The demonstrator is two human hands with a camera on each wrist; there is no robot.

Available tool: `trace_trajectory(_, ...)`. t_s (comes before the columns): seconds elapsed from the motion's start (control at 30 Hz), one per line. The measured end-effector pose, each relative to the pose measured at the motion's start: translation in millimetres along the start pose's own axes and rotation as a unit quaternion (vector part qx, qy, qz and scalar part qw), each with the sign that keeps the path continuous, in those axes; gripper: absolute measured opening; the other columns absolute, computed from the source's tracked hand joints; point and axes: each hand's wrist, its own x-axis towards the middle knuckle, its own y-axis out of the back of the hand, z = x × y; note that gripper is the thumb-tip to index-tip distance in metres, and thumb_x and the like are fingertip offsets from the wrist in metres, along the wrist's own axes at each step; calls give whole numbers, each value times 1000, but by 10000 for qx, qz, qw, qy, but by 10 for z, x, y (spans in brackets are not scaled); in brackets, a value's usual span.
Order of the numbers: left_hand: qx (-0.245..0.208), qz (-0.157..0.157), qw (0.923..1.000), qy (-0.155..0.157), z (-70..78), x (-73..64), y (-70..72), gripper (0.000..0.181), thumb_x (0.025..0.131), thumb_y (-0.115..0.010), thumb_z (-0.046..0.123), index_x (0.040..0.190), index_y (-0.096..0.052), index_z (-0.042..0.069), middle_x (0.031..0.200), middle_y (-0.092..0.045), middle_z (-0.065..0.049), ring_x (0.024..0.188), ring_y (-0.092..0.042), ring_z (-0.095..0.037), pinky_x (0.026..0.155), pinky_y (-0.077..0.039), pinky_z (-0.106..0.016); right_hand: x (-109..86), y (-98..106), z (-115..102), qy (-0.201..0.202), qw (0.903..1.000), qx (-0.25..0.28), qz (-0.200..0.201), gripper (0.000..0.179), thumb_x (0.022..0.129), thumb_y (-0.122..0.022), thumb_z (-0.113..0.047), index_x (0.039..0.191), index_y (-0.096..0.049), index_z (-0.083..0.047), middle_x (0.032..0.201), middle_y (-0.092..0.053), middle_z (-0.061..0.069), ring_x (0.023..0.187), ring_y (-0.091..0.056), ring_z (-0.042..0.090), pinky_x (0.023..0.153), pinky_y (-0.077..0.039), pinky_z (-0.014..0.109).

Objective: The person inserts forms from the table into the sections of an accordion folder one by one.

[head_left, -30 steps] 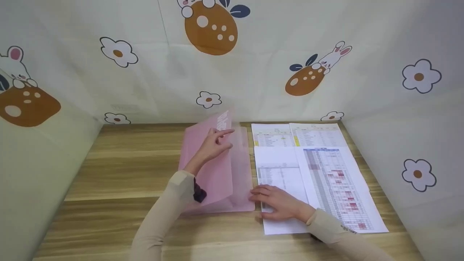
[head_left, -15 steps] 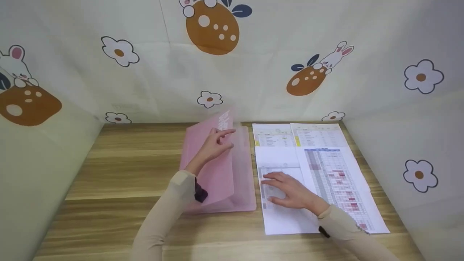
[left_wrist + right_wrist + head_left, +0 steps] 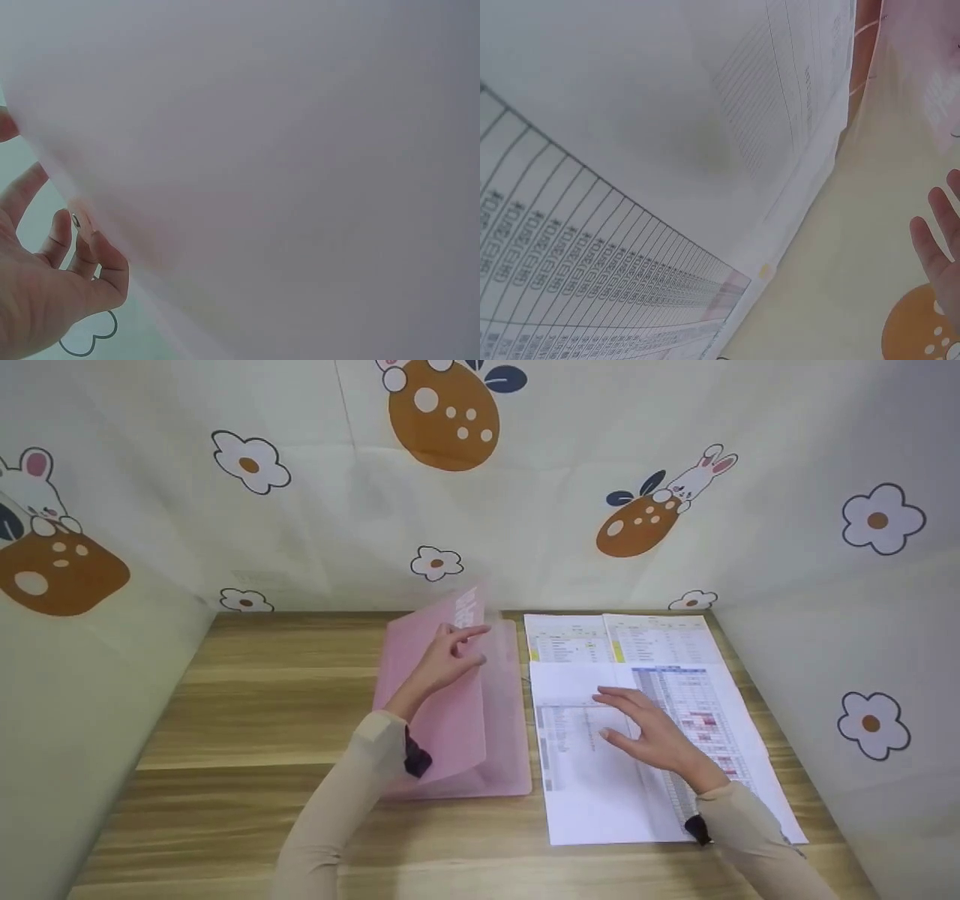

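Right grip (image 3: pixel 652 735) has shifted rightward over the printed sheets (image 3: pixel 592 814), fingers apart, nothing held. Left grip (image 3: pixel 442 660) seems to pinch the half-raised cover edge of the pink folder (image 3: pixel 450 735), left of sheets on worktop (image 3: pixel 232 697). Slipping could drop the cover; a dragging palm could skew sheets.

Curled left hand (image 3: pixel 41 292) gripping pink sheet (image 3: pixel 262 165)

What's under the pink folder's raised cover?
A paler pink layer shows past its right edge; farther left, the raised cover hides the inside, so I can't tell whether anything lies there.
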Motion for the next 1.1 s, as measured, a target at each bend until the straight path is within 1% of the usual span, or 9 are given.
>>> trace_trajectory(0.17,-43,-17,10000,-13,9,-1,4,44,76,-62,19,120,-57,21,91,-35,-9,72,-32,-18,58,-29,-29,-68,106,64,-475,9986,127,197,47,80,-64,-22,123,-51,-12,127,-44,3,118,-36,21,91,-29,45)
trace_trajectory(0.37,-22,-15,10000,-44,17,8,11,45,75,-62,20,120,-56,21,91,-35,-8,73,-32,-18,59,-29,-28,-162,188,179,-1018,9936,253,414,46,80,-64,-21,123,-51,-11,128,-44,3,119,-35,22,91,-28,46)
trace_trajectory(0.5,-29,-32,10000,29,19,5,12,46,76,-63,20,121,-56,22,91,-35,-7,73,-32,-18,59,-30,-28,-216,235,260,-1138,9912,296,614,45,80,-63,-18,123,-51,-9,126,-45,5,118,-36,23,92,-27,46)
trace_trajectory(0.67,-44,-30,9999,114,13,2,17,45,76,-63,20,121,-56,23,92,-35,-7,75,-33,-19,59,-30,-29,-273,288,367,-1149,9884,484,868,45,79,-63,-10,122,-51,-3,123,-47,11,113,-40,27,85,-34,47)
trace_trajectory(0.87,-86,-53,9998,160,15,-10,20,45,77,-63,21,121,-55,24,93,-34,-8,76,-33,-19,59,-31,-29,-394,354,500,-1592,9790,780,1007,44,84,-59,-13,124,-47,-3,121,-46,16,107,-43,34,80,-35,53)
trace_trajectory(0.93,-81,-43,9998,150,18,-14,20,45,77,-63,21,121,-55,24,93,-34,-8,75,-33,-19,59,-31,-28,-438,384,537,-1773,9756,850,975,44,85,-57,-15,126,-44,-2,121,-45,18,106,-43,35,81,-36,50)
trace_trajectory(0.97,-71,-35,9999,137,19,-13,19,45,76,-63,20,121,-56,23,93,-35,-8,75,-33,-18,59,-31,-28,-458,401,551,-1883,9731,892,978,45,86,-56,-16,127,-44,-2,121,-44,18,107,-43,34,82,-37,46)
trace_trajectory(1.03,-45,-9,9999,92,17,-12,17,45,76,-62,20,120,-56,23,92,-35,-8,73,-32,-18,59,-30,-28,-497,442,576,-2101,9677,1028,941,46,87,-54,-18,128,-42,-2,124,-43,18,108,-43,34,83,-39,36)
trace_trajectory(1.1,-25,9,10000,35,15,-10,16,45,76,-62,19,120,-56,22,91,-35,-8,72,-32,-17,58,-29,-28,-539,484,600,-2314,9615,1191,883,48,88,-52,-21,130,-39,-2,127,-40,17,110,-41,33,83,-38,24)
